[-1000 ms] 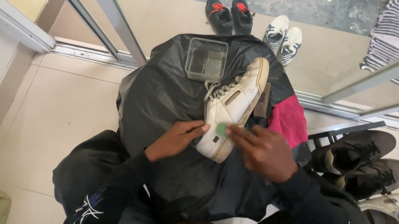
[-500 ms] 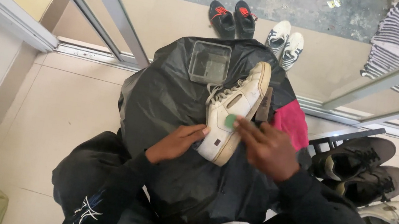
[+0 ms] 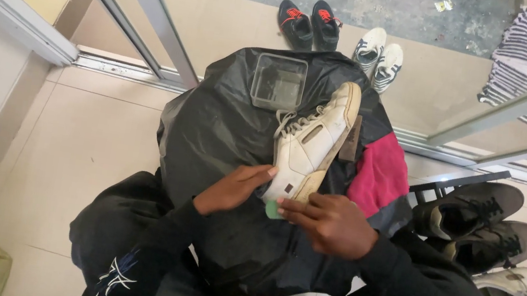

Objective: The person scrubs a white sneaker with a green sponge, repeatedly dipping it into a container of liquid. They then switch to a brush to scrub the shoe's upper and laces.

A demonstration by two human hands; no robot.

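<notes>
A white sneaker (image 3: 310,141) with a tan sole lies on its side on a black plastic sheet (image 3: 223,134) that covers a low surface in front of me. My left hand (image 3: 232,189) rests against the sneaker's heel end, fingers extended. My right hand (image 3: 329,223) pinches a small green pad (image 3: 273,209) pressed at the heel of the sneaker.
A clear square plastic container (image 3: 279,81) sits on the sheet beyond the shoe. A pink-red cloth (image 3: 380,173) and a dark brush (image 3: 352,137) lie to the right. Dark and white shoes (image 3: 479,210) rest on a rack at right. Two shoe pairs (image 3: 341,37) stand beyond the sliding door track.
My right hand has slid the green pad from the sneaker's side panel down to its heel end. My left hand stays at the heel.
</notes>
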